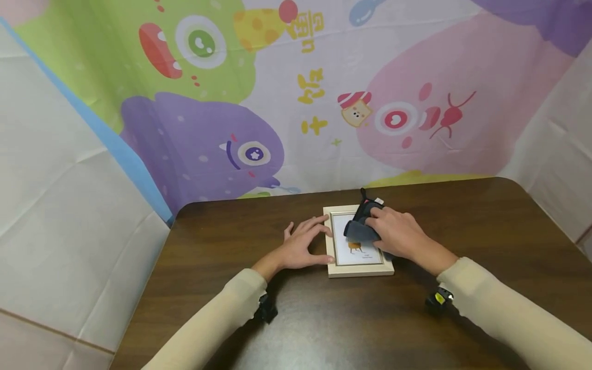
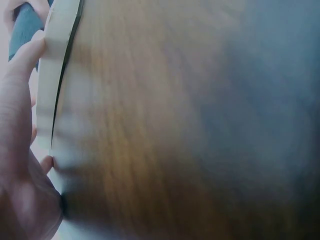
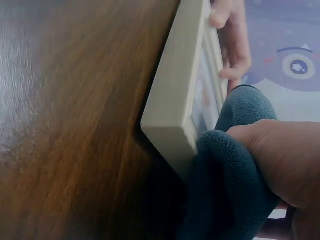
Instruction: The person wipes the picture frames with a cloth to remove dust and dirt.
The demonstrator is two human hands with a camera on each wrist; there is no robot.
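A cream picture frame [image 1: 361, 271] lies flat on the brown table, with a white picture [image 1: 343, 252] inside it showing a small orange-brown figure. My left hand [image 1: 299, 246] rests against the frame's left side, fingers spread along that border and thumb near the lower left corner. Bunched in my right hand [image 1: 400, 234] is a dark blue-grey cloth [image 1: 362, 232] with a black loop, pressed on the picture's glass. From the right wrist, the fuzzy cloth [image 3: 235, 172] hangs over the frame's corner. Cloth and hand cover the upper right of the picture.
The dark wooden table [image 1: 333, 329] has its back edge close behind the frame. A cartoon-printed curtain [image 1: 319, 154] hangs beyond it, and pale panels [image 1: 60, 180] stand at the sides. Small black devices [image 1: 265, 308] are strapped at both wrists.
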